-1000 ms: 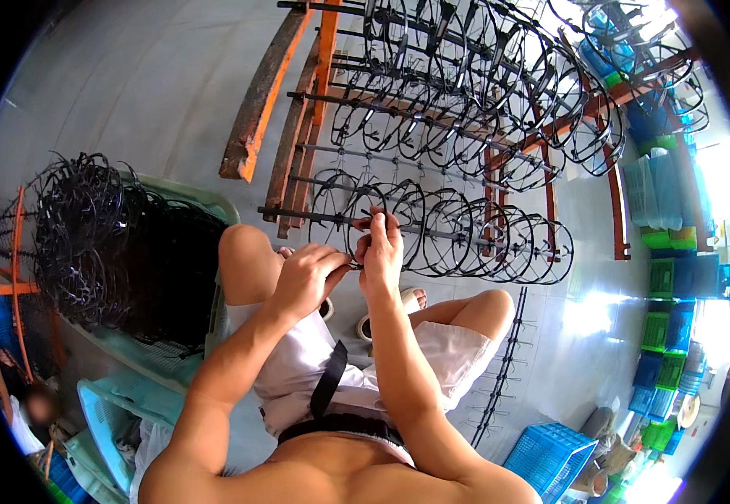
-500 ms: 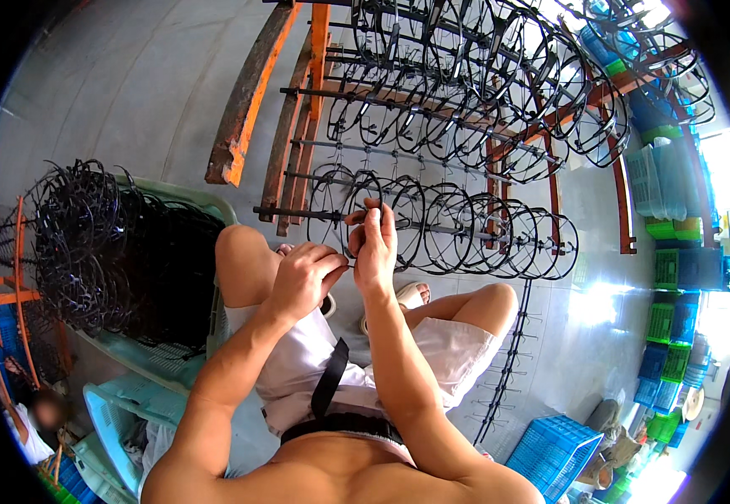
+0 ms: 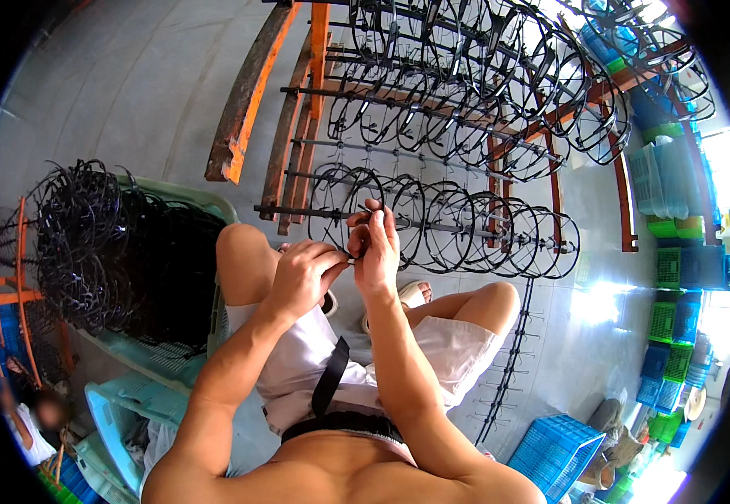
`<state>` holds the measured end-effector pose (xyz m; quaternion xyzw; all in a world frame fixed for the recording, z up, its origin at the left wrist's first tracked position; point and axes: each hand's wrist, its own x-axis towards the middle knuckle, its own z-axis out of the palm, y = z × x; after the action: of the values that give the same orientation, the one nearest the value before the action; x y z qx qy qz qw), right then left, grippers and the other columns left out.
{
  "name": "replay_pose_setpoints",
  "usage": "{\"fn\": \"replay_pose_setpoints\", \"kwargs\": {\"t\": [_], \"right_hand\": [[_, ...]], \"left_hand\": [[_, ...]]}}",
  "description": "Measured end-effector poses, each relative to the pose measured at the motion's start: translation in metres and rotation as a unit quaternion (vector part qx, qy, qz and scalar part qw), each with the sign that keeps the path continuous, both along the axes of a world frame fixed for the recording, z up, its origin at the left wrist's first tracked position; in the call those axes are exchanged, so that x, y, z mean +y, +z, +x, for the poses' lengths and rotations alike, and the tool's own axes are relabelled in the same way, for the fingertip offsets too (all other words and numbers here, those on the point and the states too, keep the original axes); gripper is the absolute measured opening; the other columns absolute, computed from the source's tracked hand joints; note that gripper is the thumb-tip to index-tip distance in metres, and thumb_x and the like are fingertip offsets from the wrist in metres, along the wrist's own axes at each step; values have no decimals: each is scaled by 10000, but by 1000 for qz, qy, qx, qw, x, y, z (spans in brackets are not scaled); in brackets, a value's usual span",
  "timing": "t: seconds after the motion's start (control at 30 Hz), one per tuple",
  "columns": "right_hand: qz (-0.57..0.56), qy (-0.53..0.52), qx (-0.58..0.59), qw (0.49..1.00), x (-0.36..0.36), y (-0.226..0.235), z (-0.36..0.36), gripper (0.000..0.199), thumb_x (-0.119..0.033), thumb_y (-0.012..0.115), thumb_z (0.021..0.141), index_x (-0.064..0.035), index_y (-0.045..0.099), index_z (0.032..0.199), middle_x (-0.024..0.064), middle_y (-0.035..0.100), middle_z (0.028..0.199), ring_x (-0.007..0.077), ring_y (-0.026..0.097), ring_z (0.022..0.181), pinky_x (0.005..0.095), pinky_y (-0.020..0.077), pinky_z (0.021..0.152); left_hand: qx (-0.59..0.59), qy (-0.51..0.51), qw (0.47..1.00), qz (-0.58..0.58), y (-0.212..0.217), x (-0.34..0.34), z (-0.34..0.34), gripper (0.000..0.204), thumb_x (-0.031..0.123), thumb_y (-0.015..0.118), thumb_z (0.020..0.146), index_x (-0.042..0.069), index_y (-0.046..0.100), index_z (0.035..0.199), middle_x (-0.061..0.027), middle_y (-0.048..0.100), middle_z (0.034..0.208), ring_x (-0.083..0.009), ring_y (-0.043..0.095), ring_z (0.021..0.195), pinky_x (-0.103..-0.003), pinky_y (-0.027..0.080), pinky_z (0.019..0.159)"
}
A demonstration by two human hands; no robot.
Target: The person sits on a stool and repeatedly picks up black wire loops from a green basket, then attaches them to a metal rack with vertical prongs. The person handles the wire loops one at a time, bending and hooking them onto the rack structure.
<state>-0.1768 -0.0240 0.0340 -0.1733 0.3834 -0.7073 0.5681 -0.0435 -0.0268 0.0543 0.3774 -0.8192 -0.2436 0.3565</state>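
A thin black ring stands at the near rod of the rack, its lower part running down into my hands. My left hand is closed in a pinch, thumb against fingers, on the ring's lower left edge. Close beside it, my right hand has its fingers curled round the ring's right side, just in front of the rod. Part of the ring is hidden behind my fingers. More black rings hang in a row along the black rod to the right.
Orange rack posts carry further rods with black rings. To the left stands a pale green crate heaped with black loops. A hooked black rod lies to the right, near a blue crate. Another person is at the far left.
My right hand's fingers have shifted slightly at the ring. My left hand stays nearly in place, and the rack and crates look the same.
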Motion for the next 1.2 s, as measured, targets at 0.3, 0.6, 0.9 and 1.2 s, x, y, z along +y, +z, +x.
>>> {"fn": "replay_pose_setpoints", "kwargs": {"t": [0.3, 0.6, 0.9, 1.2], "right_hand": [[-34, -35, -80, 996, 44, -32, 11, 246, -103, 503, 940, 25, 555, 1144, 51, 588, 1022, 126, 526, 916, 247, 409, 812], [4, -8, -74, 997, 45, -24, 6, 353, -15, 469, 915, 47, 506, 1261, 23, 589, 992, 69, 504, 850, 175, 387, 767], [-29, 213, 542, 813, 101, 31, -56, 497, -10, 492, 894, 14, 346, 1369, 166, 428, 1291, 245, 367, 1268, 318, 306, 1035], [316, -79, 738, 591, 223, 25, -458, 581, -26, 603, 770, -102, 435, 1321, 185, 503, 1195, 315, 534, 1044, 397, 458, 887]], "left_hand": [[69, 55, 992, 85, -6, 3, -11, 106, 68, 708, 740, 52, 685, 842, -67, 663, 807, -232, 619, 734, -337, 487, 650], [123, 80, 958, 248, -7, 4, -10, 116, 70, 694, 798, 5, 681, 894, -79, 666, 790, -149, 634, 708, -257, 494, 641], [199, 78, 931, 296, -13, -8, 7, 207, 166, 644, 846, 7, 642, 979, -56, 649, 883, -135, 596, 831, -264, 475, 753], [-385, 42, 922, -8, -18, -65, 29, 288, 129, 640, 780, 39, 552, 1039, -190, 543, 1051, -371, 527, 978, -456, 442, 845]]}}
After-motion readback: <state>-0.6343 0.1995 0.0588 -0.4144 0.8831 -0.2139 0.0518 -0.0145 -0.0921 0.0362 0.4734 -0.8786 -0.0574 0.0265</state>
